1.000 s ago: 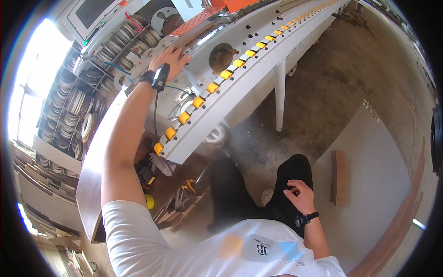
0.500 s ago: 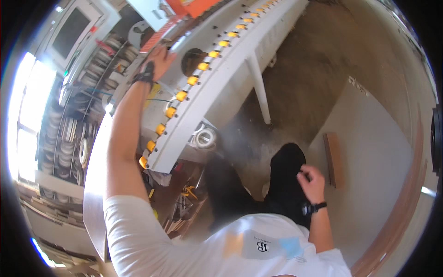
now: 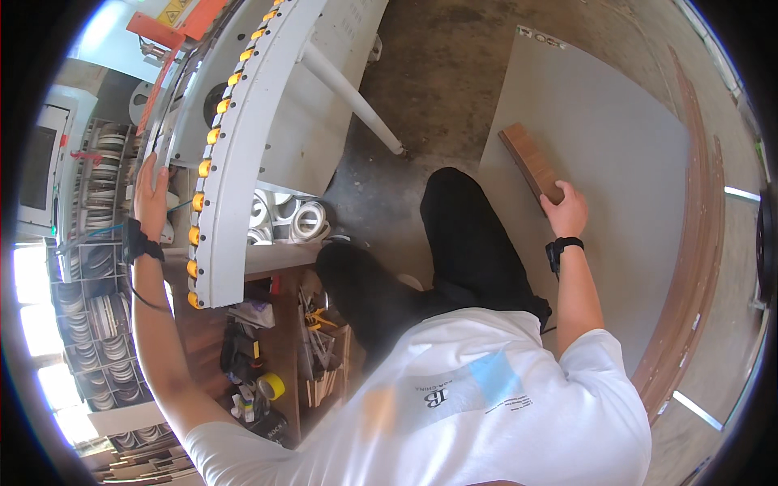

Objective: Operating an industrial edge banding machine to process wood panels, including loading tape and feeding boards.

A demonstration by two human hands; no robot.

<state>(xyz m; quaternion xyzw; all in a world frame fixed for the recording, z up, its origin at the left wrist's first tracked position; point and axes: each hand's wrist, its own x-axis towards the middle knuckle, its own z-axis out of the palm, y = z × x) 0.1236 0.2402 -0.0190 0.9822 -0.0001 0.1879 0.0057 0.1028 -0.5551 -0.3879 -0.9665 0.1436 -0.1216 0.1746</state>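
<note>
My right hand (image 3: 567, 209) is closed around the near end of a stack of brown wooden strips (image 3: 531, 160), thumb on one side and fingers on the other. The stack lies slantwise on a large grey board (image 3: 600, 138). Far to the left, my left hand (image 3: 151, 191) reaches forward with straight fingers and holds nothing. It is beside the inner edge of a long white machine (image 3: 267, 113); whether it touches the machine, I cannot tell. Yellow rollers (image 3: 204, 168) run in a row along the machine's rail, just right of this hand.
A white slanted leg (image 3: 352, 97) braces the machine against the floor. Rolls of white edging tape (image 3: 308, 220) sit under the machine's end. Below is a wooden cabinet (image 3: 279, 340) with tools and yellow tape (image 3: 271, 386). Racks of coiled edging (image 3: 105, 324) stand at left; long brown boards (image 3: 689, 316) at right.
My right hand has moved from above my knee to the wooden strips and closed on them. The view has turned right, and my left hand now appears lower and farther left.
</note>
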